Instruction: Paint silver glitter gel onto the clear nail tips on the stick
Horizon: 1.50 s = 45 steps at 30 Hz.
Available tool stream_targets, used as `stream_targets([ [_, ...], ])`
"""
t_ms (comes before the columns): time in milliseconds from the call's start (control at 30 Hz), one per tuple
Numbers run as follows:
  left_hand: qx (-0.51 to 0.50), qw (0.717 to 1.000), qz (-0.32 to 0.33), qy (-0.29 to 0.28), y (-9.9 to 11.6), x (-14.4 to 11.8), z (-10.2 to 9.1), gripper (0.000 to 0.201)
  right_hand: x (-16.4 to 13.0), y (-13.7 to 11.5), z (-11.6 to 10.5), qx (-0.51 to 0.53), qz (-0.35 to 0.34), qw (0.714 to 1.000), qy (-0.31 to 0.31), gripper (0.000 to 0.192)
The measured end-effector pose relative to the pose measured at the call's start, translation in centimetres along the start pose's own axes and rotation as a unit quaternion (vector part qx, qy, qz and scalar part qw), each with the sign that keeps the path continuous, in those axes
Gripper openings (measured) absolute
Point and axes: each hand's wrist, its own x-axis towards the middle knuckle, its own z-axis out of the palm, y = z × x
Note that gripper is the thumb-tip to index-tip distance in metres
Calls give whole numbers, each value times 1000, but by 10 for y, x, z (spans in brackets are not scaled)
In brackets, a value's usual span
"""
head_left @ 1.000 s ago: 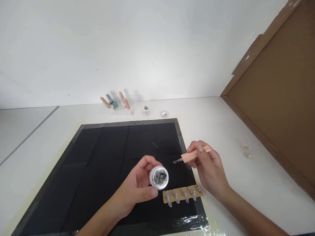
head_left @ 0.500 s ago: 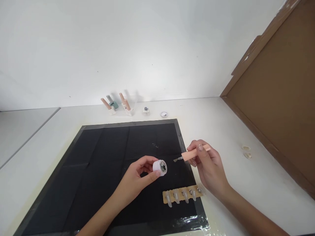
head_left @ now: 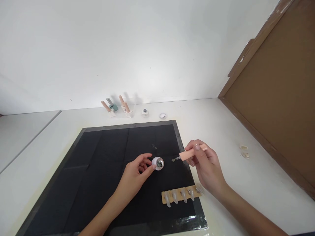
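Observation:
My left hand (head_left: 137, 168) is at a small white jar (head_left: 154, 162) over the black mat, with the thumb on its near side and the index fingertip by its rim. The jar's open mouth, tilted toward the right, shows shiny silver contents. My right hand (head_left: 208, 160) grips the peach handle of a nail polish brush (head_left: 186, 155). Silvery material coats the bristles, which point left at the jar, a short way from it. Below both hands, a tan strip (head_left: 180, 195) carries several clear false nails on its stands.
Several nail polish bottles (head_left: 112, 106) stand by the wall. To their right are a small clear bottle (head_left: 145, 113) and a white lid (head_left: 162, 115). A taped black mat (head_left: 105, 183) covers the table. Brown cardboard (head_left: 275, 91) rises at right, near two small cream pieces (head_left: 244, 154).
The jar has shifted slightly left and up, and my left index finger has straightened along its top. The brush in my right hand has barely moved.

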Motion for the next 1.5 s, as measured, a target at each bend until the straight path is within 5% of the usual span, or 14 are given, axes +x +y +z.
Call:
stream_targets([
  [200, 73, 997, 7, 15, -2, 2, -13, 39, -2, -1, -2, -7, 1, 1000, 0, 37],
  [433, 220, 972, 76, 31, 21, -16, -36, 16, 0, 3, -3, -23, -21, 1000, 1, 36],
  [567, 208, 969, 102, -89, 23, -41, -11, 15, 2, 5, -4, -33, -36, 999, 13, 35],
  [800, 260, 956, 109, -78, 4, -58, 30, 40, 1, 3, -3, -45, -47, 998, 11, 34],
  [933, 277, 948, 142, -68, 4, -58, 35, 22, 0, 3, -3, -53, -57, 997, 8, 34],
  [1267, 165, 954, 231, -91, 25, -57, 36, 19, 7, -2, -7, -48, -51, 997, 27, 36],
  [1500, -40, 986, 98, -126, 27, -47, 41, 15, 14, -7, -12, -12, -31, 999, -6, 35],
])
